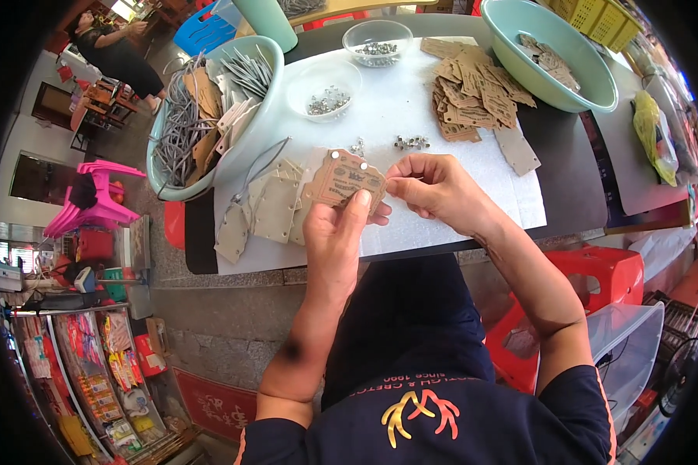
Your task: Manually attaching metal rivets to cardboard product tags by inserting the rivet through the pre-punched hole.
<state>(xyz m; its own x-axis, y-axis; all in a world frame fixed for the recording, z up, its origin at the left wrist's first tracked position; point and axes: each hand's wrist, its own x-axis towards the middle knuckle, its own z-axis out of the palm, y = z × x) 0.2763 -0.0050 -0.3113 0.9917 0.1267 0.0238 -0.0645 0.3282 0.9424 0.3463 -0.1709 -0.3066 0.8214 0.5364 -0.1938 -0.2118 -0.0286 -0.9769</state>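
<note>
My left hand (338, 226) holds a brown cardboard tag (346, 183) with a scalloped edge and dark print, thumb on its face. Two round, pale studs sit along the tag's upper edge, and a grey card shows behind it. At the tag's right edge my right hand (440, 190) is closed in a pinch; anything between its fingertips is too small to make out. Small metal studs (412, 142) lie just beyond my hands, with a few more studs (357, 146) above the tag. To the left lie grey cards (274, 203) with holes, some with grey cord.
A pale basin (157, 159) of grey cords and cards stands left. Two clear bowls of metal bits, a near bowl (349, 75) and a far bowl (378, 31), sit behind. Brown tags (473, 97) are heaped right, beside another basin (597, 85). A red stool (597, 267) stands right.
</note>
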